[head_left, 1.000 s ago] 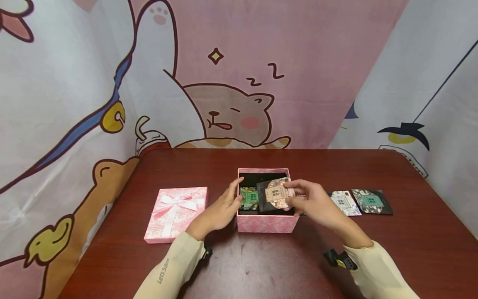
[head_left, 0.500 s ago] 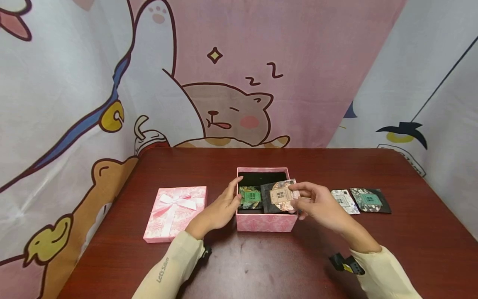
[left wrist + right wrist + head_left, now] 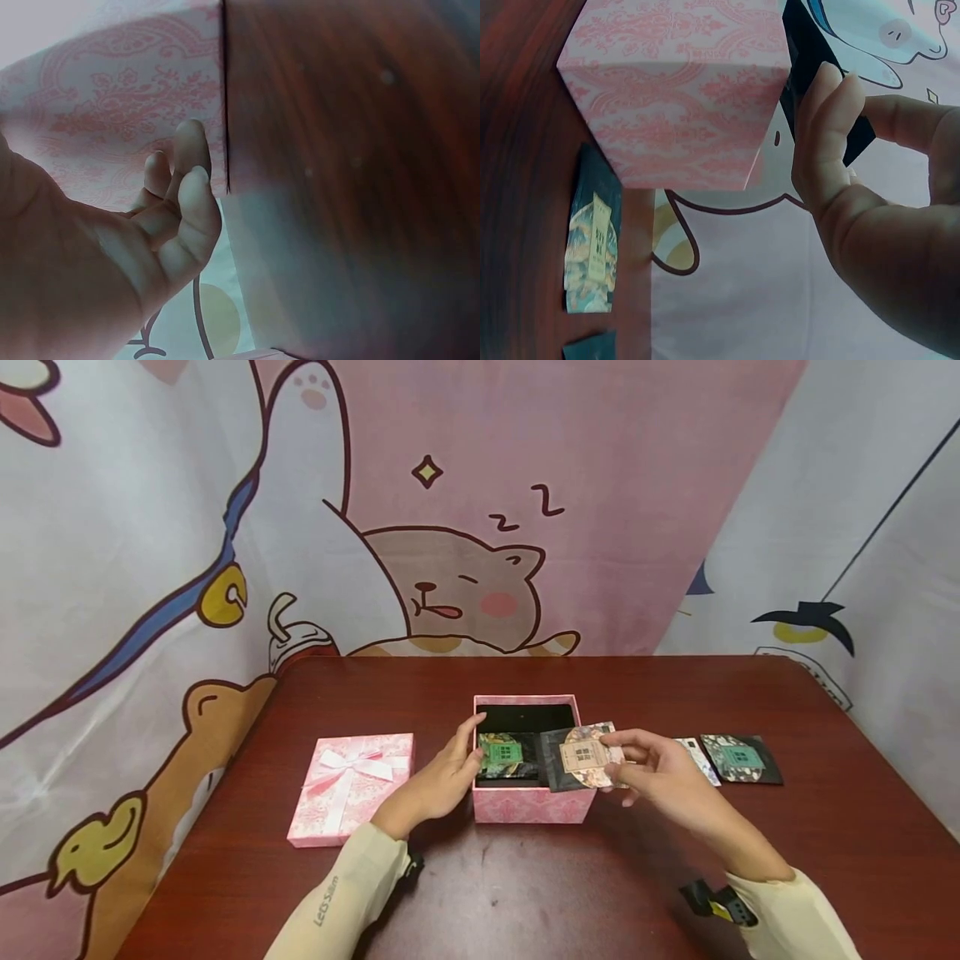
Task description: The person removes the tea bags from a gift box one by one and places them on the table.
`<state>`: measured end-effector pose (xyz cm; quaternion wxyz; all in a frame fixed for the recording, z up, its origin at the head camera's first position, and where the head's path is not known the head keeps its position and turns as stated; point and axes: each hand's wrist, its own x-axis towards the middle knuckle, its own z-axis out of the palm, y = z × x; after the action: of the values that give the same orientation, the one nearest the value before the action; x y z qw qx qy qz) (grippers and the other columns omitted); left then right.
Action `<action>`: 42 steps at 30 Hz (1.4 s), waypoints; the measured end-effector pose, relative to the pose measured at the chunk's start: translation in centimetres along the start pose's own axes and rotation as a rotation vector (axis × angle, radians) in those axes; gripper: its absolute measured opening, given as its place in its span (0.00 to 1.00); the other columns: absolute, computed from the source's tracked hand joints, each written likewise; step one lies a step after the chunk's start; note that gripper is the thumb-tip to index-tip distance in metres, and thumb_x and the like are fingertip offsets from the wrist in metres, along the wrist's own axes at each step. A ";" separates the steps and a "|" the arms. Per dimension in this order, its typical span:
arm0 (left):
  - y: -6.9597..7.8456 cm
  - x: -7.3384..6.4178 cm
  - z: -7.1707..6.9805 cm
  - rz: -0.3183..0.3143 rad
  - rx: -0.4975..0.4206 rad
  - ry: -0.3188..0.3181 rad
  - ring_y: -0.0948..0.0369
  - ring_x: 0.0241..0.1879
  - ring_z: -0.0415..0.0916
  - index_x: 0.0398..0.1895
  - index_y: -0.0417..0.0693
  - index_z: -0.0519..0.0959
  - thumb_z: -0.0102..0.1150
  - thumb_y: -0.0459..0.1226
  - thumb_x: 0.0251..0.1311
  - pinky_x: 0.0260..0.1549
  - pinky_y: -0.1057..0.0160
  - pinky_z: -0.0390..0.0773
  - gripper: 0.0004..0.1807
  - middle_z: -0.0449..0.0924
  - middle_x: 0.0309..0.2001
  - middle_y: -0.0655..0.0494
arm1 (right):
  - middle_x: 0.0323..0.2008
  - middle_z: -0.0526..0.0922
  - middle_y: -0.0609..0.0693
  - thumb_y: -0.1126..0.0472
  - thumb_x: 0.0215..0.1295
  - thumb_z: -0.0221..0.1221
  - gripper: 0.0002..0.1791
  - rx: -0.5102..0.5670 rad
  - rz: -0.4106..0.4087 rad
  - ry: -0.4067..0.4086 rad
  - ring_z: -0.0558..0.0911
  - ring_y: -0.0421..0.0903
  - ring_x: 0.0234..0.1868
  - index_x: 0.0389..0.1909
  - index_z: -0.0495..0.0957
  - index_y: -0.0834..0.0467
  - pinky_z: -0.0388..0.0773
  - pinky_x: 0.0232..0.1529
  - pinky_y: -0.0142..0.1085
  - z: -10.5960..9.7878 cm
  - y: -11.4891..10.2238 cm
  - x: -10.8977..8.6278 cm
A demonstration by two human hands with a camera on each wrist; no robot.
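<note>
An open pink patterned box (image 3: pixel 528 807) with a black inside stands mid-table. My left hand (image 3: pixel 442 777) rests at its left wall, index finger and thumb at the rim. In the left wrist view, relaxed fingers (image 3: pixel 191 146) lie along the outer wall. Between thumb and fingers my right hand (image 3: pixel 663 777) pinches a flat black sachet (image 3: pixel 585 757) with a floral end and cream label. The sachet overlaps the box's right rim in the head view and hides part of the inside. A sachet with a green label (image 3: pixel 501 755) lies within the box.
The pink lid (image 3: pixel 352 789), topped by a ribbon bow, sits left of the box. Right of my right hand lie a white sachet (image 3: pixel 701 760), partly hidden, and a teal-labelled one (image 3: pixel 741 758). Another cream-labelled sachet (image 3: pixel 592 240) lies beside the box in the right wrist view.
My right hand has moved right with the pinched sachet, from over the box's middle to its right rim. More of the green-labelled sachet shows. My left hand stays put.
</note>
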<state>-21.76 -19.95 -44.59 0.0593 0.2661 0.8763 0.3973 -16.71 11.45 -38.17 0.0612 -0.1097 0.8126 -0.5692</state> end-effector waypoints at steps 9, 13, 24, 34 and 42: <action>0.1 -0.1 0.0 0.004 -0.014 0.002 0.43 0.70 0.59 0.78 0.51 0.42 0.34 0.45 0.79 0.66 0.43 0.59 0.30 0.54 0.72 0.31 | 0.50 0.81 0.65 0.68 0.68 0.58 0.22 -0.003 0.051 0.053 0.82 0.44 0.30 0.61 0.69 0.70 0.81 0.27 0.41 -1.1 0.1 -1.3; 0.0 0.0 0.0 -0.008 -0.017 0.000 0.44 0.70 0.59 0.79 0.53 0.42 0.34 0.45 0.79 0.67 0.44 0.59 0.31 0.54 0.72 0.32 | 0.48 0.82 0.64 0.67 0.68 0.59 0.22 -0.022 0.070 0.072 0.81 0.45 0.27 0.61 0.70 0.70 0.82 0.28 0.43 -1.6 0.3 -1.8; -0.2 0.1 0.1 0.003 -0.009 0.002 0.44 0.70 0.58 0.78 0.52 0.42 0.33 0.46 0.79 0.67 0.44 0.59 0.30 0.54 0.72 0.32 | 0.49 0.80 0.66 0.66 0.69 0.58 0.23 -0.034 0.092 0.076 0.82 0.44 0.29 0.62 0.69 0.70 0.82 0.29 0.42 -2.2 0.7 -2.6; -0.2 0.0 0.1 0.001 -0.001 -0.007 0.44 0.69 0.60 0.79 0.53 0.41 0.31 0.47 0.79 0.66 0.44 0.60 0.31 0.55 0.71 0.31 | 0.51 0.79 0.66 0.66 0.69 0.58 0.25 -0.035 0.103 0.080 0.82 0.44 0.30 0.63 0.67 0.70 0.82 0.29 0.42 -2.7 1.1 -3.2; -0.2 0.0 0.0 0.003 -0.006 -0.011 0.44 0.70 0.58 0.79 0.53 0.40 0.30 0.49 0.79 0.67 0.44 0.59 0.31 0.53 0.72 0.31 | 0.50 0.80 0.64 0.67 0.69 0.58 0.24 -0.029 0.113 0.078 0.82 0.44 0.30 0.63 0.68 0.70 0.82 0.28 0.41 -3.1 1.9 -3.6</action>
<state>-21.83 -20.05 -44.69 0.0643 0.2695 0.8744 0.3984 -14.09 15.77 -38.94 0.0600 -0.0425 0.8275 -0.5567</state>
